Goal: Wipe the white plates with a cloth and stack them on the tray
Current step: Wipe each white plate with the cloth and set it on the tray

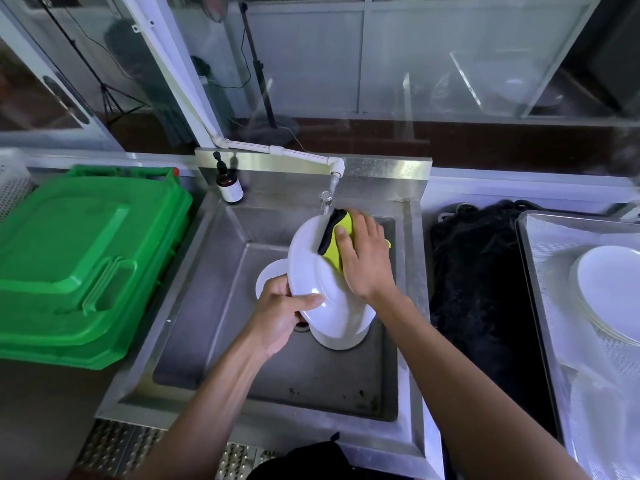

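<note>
Closest to the camera, both forearms reach out over a steel sink (194,306). The left hand (280,313) grips the lower rim of a white plate (311,268), thumb across its face and fingers curled behind, holding it tilted up over the basin. The right hand (363,258) presses a yellow-and-black cloth (334,237) against the upper part of that plate, fingers bent over the cloth so it's pinned between palm and plate. Under the held plate there are more white dishes (341,336) sitting in the basin, and one more peeks out to the left behind it.

Off to the right, a metal tray (540,271) lined with something pale holds a stack of white plates (609,292), well apart from the sink. A dark mat (478,289) lies between sink and tray. On the left surface sits a green plastic crate (69,258). Further back, a tap (327,197) hangs just above the plate's top edge, and a brown pump bottle (228,183) stands at the sink's back corner.
</note>
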